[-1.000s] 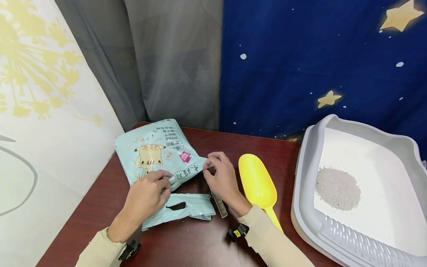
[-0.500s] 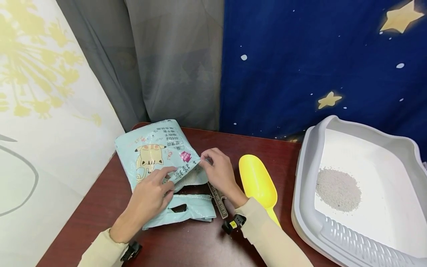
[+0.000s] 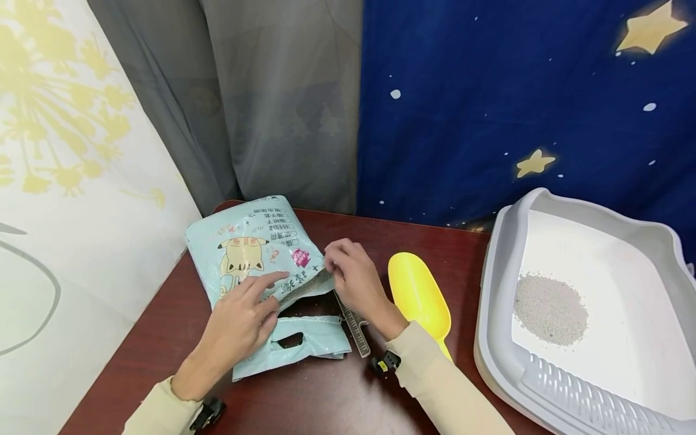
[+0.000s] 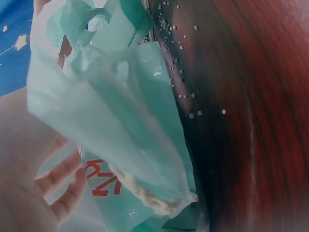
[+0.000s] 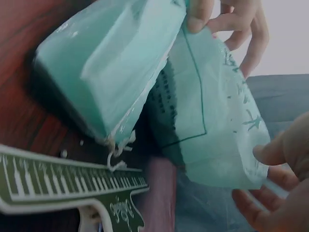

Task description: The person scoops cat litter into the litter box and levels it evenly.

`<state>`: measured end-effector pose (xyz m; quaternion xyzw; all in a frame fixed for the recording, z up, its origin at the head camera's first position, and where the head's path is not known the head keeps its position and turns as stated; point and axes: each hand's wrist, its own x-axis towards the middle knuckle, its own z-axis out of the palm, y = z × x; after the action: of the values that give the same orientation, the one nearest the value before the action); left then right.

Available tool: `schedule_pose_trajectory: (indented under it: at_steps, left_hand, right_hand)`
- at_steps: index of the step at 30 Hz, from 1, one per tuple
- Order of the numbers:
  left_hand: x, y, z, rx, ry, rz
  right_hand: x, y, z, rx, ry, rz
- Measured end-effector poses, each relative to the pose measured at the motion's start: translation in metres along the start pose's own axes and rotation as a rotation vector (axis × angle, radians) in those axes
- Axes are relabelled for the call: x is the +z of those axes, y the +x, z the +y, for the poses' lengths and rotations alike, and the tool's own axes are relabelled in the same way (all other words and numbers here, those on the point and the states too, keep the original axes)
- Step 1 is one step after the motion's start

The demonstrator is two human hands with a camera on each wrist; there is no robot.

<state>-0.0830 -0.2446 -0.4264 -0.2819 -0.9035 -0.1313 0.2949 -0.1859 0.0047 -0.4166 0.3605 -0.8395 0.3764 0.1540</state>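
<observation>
A light blue cat litter bag [image 3: 261, 220], printed with a cartoon cat, lies at the back left with its cut mouth facing the person. Granules show inside. My left hand [image 3: 239, 320] lies over the bag's near left side, index finger extended; in the right wrist view its thumb [image 5: 195, 23] presses one face while fingers sit behind. My right hand [image 3: 356, 281] pinches the right corner of the mouth, thumb on one side, fingers on the other. Before the mouth lies the cut-off bag top [image 3: 321, 335] with its handle hole.
A flat dark green strip with piano-key marks [image 3: 356, 335] lies by the cut-off top. Right of my right hand lies a yellow scoop [image 3: 415, 296]. A grey litter tray [image 3: 502, 272] holding a patch of litter [image 3: 549, 308] stands at right. Stray granules [image 4: 193, 115] dot the table.
The bag's mouth has parted and its inside now shows. My right hand has shifted slightly left with the corner, and my left index finger has straightened over the bag.
</observation>
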Motion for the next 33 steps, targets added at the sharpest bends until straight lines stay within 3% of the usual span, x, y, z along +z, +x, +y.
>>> schedule_pose_trajectory:
  at_steps: [9,18,22,28,33]
  left_hand:
    - [0.001,0.0,-0.002,-0.019,-0.026,-0.027]
    - [0.002,0.0,-0.002,-0.01,-0.037,-0.014]
    - [0.002,-0.001,-0.002,-0.005,-0.039,-0.009]
    - [0.002,-0.003,-0.002,-0.009,-0.054,-0.025]
    - [0.005,-0.006,-0.002,-0.004,-0.068,-0.025]
  right_hand:
    - [0.003,-0.001,0.006,-0.26,-0.234,-0.138]
    - [0.017,0.012,-0.004,-0.495,-0.387,-0.058]
    - [0.021,0.015,-0.01,-0.511,-0.363,-0.084]
    - [0.017,0.013,-0.011,-0.434,-0.249,-0.168]
    - [0.01,0.01,-0.009,-0.427,-0.267,-0.274]
